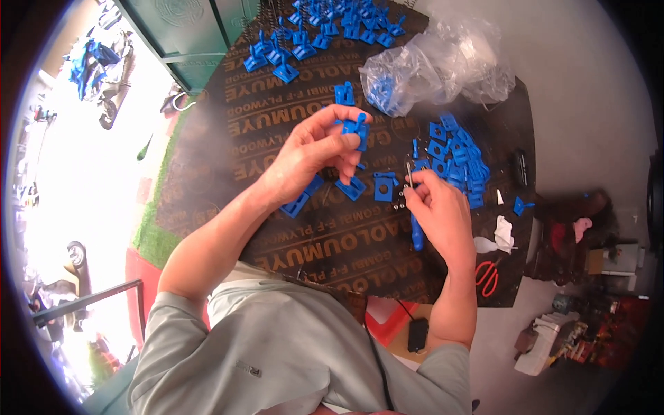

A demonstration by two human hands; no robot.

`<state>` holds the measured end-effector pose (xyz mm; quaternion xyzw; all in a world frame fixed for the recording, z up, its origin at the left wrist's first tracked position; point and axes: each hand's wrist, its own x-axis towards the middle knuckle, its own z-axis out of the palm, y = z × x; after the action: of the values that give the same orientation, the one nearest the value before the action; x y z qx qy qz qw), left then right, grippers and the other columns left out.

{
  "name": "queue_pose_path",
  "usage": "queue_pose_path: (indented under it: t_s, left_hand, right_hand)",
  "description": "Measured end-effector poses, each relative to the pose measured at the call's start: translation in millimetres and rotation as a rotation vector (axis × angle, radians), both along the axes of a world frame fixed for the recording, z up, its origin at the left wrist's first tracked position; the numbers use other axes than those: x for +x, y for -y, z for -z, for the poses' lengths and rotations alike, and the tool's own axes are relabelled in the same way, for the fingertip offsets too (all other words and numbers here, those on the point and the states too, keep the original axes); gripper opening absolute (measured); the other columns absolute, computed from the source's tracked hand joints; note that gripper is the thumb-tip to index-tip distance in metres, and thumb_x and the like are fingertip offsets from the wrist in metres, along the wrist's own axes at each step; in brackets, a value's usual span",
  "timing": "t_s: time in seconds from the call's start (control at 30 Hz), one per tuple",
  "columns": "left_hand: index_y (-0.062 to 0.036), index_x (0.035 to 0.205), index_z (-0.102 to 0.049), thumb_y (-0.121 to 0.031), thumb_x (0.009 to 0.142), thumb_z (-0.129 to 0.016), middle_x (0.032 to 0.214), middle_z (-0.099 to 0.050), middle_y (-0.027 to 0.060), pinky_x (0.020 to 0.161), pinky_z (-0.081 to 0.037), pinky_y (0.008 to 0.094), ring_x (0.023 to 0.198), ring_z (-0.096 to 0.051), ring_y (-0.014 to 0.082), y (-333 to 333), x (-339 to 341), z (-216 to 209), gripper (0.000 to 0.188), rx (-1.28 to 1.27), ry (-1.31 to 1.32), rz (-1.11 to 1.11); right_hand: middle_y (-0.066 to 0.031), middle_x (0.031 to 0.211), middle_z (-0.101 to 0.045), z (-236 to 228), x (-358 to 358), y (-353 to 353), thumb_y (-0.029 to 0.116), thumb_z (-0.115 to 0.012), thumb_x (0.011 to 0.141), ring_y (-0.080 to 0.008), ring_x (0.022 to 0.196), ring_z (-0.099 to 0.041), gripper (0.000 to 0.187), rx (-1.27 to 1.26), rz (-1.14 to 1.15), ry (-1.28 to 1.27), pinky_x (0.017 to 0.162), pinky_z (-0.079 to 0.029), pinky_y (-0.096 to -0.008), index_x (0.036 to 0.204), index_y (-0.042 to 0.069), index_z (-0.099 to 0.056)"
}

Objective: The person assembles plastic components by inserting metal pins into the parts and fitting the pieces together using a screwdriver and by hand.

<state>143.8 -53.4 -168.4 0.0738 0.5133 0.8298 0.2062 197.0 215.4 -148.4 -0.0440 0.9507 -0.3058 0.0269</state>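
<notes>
My left hand [304,152] is closed around a small blue plastic bracket [358,127], held above the table between thumb and fingers. Over the table's right half, my right hand [440,211] has its fingers pinched on a screwdriver [417,235]; its blue handle shows below the fingers and its metal shaft sticks out above them. Beside those fingertips lie several tiny metal screws [399,205]. Between my hands, a square blue piece with a round hole [384,187] and another blue piece [351,188] rest on the table. A further blue piece [297,204] sits under my left wrist.
The dark printed plywood table [332,242] carries a pile of blue parts [456,159] at right and many blue pieces with dark springs [304,41] at the back. A clear plastic bag [443,66] stands behind. Red-handled scissors [487,278] and crumpled tissue [504,234] lie near the right edge.
</notes>
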Motion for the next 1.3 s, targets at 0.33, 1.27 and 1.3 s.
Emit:
queue_pose_path:
  t_s: [0.33, 1.27, 1.3]
  left_hand:
    - [-0.0122, 0.142, -0.059, -0.011, 0.105, -0.067, 0.098, -0.071, 0.0040, 0.075, -0.060, 0.0289, 0.079, -0.069, 0.0117, 4, -3, -1, 0.038, 0.109, 0.001, 0.060]
    - [-0.0109, 0.147, -0.050, -0.005, 0.101, -0.072, 0.103, -0.071, 0.0030, 0.079, -0.053, 0.0270, 0.092, -0.065, 0.0090, -4, 8, -8, 0.051, 0.025, -0.227, 0.000]
    - [-0.0104, 0.148, -0.050, -0.004, 0.101, -0.071, 0.104, -0.070, 0.0032, 0.080, -0.053, 0.0275, 0.094, -0.065, 0.0095, 4, 9, -2, 0.052, 0.035, -0.212, -0.028]
  right_hand:
    - [-0.0122, 0.079, -0.073, -16, 5, -2, 0.025, -0.078, 0.094, -0.0335, 0.076, -0.073, 0.026, 0.250, -0.088, 0.100, 0.070, -0.053, -0.0475, 0.109, 0.004, -0.071]
    - [-0.0021, 0.085, -0.072, -147, 91, 167, 0.016, -0.077, 0.072, -0.0102, 0.054, -0.054, 0.009, -0.959, -0.504, -0.663, 0.043, -0.033, -0.0261, 0.078, 0.016, -0.084]
    - [-0.0039, 0.093, -0.075, -135, 64, 152, 0.014, -0.077, 0.079, -0.0119, 0.057, -0.057, 0.012, -0.853, -0.843, -0.759, 0.045, -0.037, -0.0260, 0.087, 0.016, -0.085]
